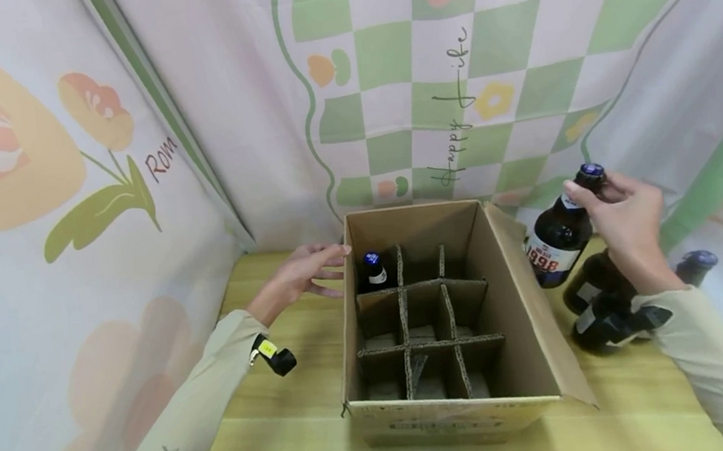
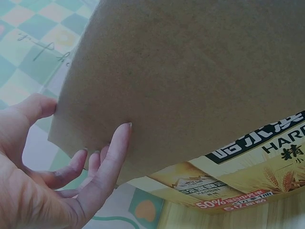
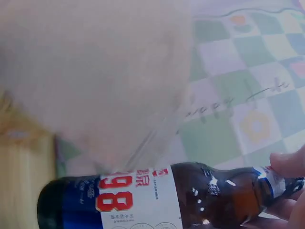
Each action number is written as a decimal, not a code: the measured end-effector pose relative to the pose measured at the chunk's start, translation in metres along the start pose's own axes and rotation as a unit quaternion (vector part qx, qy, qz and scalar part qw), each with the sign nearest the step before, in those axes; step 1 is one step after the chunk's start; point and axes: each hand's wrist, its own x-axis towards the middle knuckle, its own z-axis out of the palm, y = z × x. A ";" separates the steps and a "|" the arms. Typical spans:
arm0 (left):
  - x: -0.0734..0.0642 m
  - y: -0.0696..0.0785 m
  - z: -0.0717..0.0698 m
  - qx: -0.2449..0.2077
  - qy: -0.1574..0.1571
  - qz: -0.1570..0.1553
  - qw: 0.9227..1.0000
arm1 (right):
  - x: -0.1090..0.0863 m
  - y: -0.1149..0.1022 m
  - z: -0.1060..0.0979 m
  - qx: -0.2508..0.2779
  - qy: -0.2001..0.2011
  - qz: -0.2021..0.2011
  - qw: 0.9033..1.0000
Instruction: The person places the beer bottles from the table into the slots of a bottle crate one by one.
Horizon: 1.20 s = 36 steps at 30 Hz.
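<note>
My right hand grips a brown beer bottle by its neck, just under the blue cap. The bottle leans beside the right flap of an open cardboard box; its white label with red 1998 print faces the right wrist camera. My left hand is at the box's left side, fingers extended and spread, with fingertips against the brown cardboard flap in the left wrist view. Cardboard dividers split the box into cells. One blue-capped bottle stands in the far left cell.
More brown bottles stand on the wooden table at the right, partly hidden by my right wrist and sleeve. Behind the table hangs a green-and-white checked curtain. A flower-printed sheet covers the left side.
</note>
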 end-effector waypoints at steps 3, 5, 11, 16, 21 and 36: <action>0.001 0.000 0.001 0.002 -0.001 -0.003 1.000 | -0.006 -0.011 -0.005 0.088 0.027 0.003 0.996; 0.002 0.000 0.001 0.002 0.000 -0.005 1.000 | -0.009 -0.020 -0.007 0.147 0.040 -0.004 0.988; 0.002 -0.001 0.001 0.001 0.000 -0.007 1.000 | -0.018 -0.048 -0.007 0.288 0.068 -0.059 0.953; 0.001 0.000 0.001 0.002 -0.003 -0.003 1.000 | -0.025 -0.072 -0.006 0.379 0.065 -0.098 0.918; 0.001 -0.001 0.000 0.001 -0.003 -0.003 1.000 | -0.033 -0.092 -0.010 0.434 0.004 -0.079 0.897; 0.003 -0.001 0.000 -0.004 -0.007 0.002 1.000 | -0.051 -0.116 0.029 0.381 -0.085 -0.131 0.912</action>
